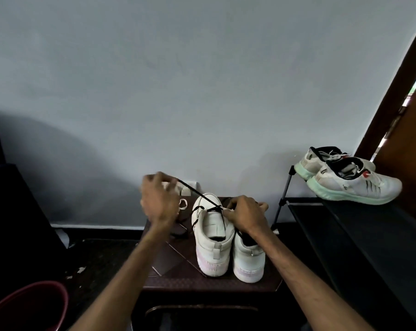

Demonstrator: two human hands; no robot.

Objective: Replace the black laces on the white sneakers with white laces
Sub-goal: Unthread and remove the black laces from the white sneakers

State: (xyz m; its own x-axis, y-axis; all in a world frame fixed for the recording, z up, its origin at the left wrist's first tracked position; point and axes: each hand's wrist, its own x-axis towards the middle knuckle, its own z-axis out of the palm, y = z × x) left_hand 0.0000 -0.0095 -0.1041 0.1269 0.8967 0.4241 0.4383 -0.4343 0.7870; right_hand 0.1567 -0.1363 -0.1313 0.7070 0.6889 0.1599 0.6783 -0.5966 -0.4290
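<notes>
The black lace [195,191] runs as one taut, straight strand from the front eyelets of the first sneaker [213,237] up to the left hand [158,199], with a few crossings still threaded over the shoe's upper. The left hand is raised above and to the outer side of the shoe, and its curled fingers pinch the free end of the lace. The right hand [246,215] sits low at the lacing area. Its fingers are curled and its fingertips pinch the black lace where the strands cross. It cannot be told whether that hand also grips the upper itself. The first sneaker stands upright between the two hands, heel toward the wearer. The second sneaker [248,256] stands just beside it, directly under the right wrist, also heel-first. A small loop of white lace [183,203] lies just beside the left hand, between that hand and the first sneaker. Both sneakers rest on a dark brown table [178,280] below both forearms. Well apart from the right hand, on its outer side, a black rack [345,225] carries a pair of green-soled sneakers [350,182]. A red bucket [35,304] stands on the floor, well below the left forearm on its outer side.
</notes>
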